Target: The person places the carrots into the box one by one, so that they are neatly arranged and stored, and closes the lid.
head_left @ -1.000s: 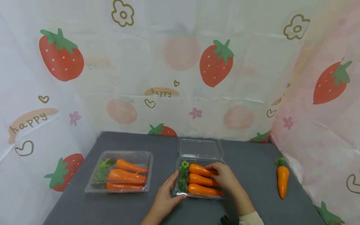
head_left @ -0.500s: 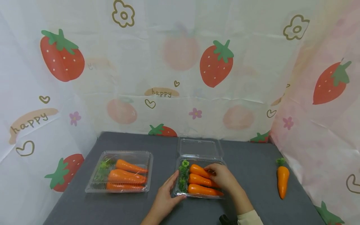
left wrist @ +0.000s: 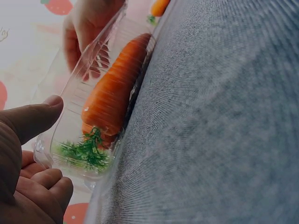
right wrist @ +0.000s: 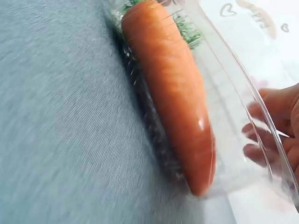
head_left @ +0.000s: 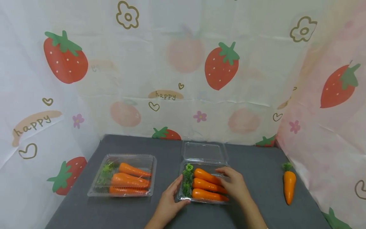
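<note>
A clear plastic clamshell box (head_left: 206, 201) stands at mid-table with its lid (head_left: 204, 152) folded back. Inside lie three orange carrots (head_left: 210, 194) side by side, green tops to the left, tips to the right. My left hand (head_left: 169, 203) holds the box's near left corner, thumb at the front and fingers along the left side; the left wrist view shows the thumb (left wrist: 42, 114) at the clear rim. Over the box's right side hovers my right hand (head_left: 235, 184), fingers spread near the carrot tips. In the right wrist view its fingers (right wrist: 261, 135) show behind the clear wall, gripping nothing.
A closed clear box (head_left: 151, 178) with several carrots stands to the left on the grey tabletop (head_left: 171, 152). One loose carrot (head_left: 289, 187) lies at the far right, its green top pointing away. Patterned curtains (head_left: 183, 111) border the table at the back and sides.
My right hand has let go of the far carrot and moved slightly right. That carrot's thick end has shifted a little right and toward me. The left hand stays at the box corner.
</note>
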Available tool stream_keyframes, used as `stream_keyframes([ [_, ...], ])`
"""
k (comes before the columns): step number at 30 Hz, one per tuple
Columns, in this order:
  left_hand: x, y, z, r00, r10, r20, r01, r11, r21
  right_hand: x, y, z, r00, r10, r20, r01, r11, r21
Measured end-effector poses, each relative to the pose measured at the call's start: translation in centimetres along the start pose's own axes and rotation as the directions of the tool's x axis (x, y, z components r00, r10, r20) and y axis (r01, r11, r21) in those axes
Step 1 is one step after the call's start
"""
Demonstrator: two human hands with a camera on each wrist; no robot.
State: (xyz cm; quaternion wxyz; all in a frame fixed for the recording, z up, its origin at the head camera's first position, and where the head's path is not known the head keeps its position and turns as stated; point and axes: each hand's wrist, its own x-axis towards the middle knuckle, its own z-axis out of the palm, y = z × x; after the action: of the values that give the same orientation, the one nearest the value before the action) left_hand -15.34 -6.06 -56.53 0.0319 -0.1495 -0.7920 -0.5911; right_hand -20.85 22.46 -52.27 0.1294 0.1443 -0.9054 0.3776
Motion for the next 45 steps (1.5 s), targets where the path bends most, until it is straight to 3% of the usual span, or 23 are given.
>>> stream_keyframes([
  [7, -0.1, 0.3, 0.0, 1.0, 0.0, 0.0, 0.0, 1.0, -0.01, -1.8, 1.0, -1.3, 0.976, -0.121, -0.182, 0.107, 0.99, -0.088],
  [16, -0.1, 0.2, 0.0, 1.0, 0.005, 0.005, -0.005, 1.0, -0.004, -3.3, 3.1, -1.9, 0.939, -0.137, -0.317, 0.122, 0.99, -0.066],
  [24, 0.1, 0.0, -0.1, 1.0, -0.007, 0.01, 0.007, 1.0, 0.006, -4.1, 4.2, -2.5, 0.941, -0.063, -0.333, 0.045, 0.997, -0.061],
  [30, 0.0, -0.1, -0.1, 1.0, 0.011, 0.004, -0.011, 1.0, 0.004, -4.4, 4.6, -3.1, 0.928, -0.064, -0.366, 0.03, 0.995, -0.098],
  [39, 0.0, -0.1, -0.1, 0.999, -0.028, 0.023, 0.028, 1.0, -0.002, -4.8, 5.4, -4.1, 0.916, -0.033, -0.4, -0.014, 0.993, -0.113],
  [45, 0.0, -0.1, -0.1, 0.999, -0.033, 0.017, 0.032, 0.999, 0.014, -4.9, 5.8, -5.0, 0.894, -0.036, -0.447, -0.017, 0.993, -0.113],
])
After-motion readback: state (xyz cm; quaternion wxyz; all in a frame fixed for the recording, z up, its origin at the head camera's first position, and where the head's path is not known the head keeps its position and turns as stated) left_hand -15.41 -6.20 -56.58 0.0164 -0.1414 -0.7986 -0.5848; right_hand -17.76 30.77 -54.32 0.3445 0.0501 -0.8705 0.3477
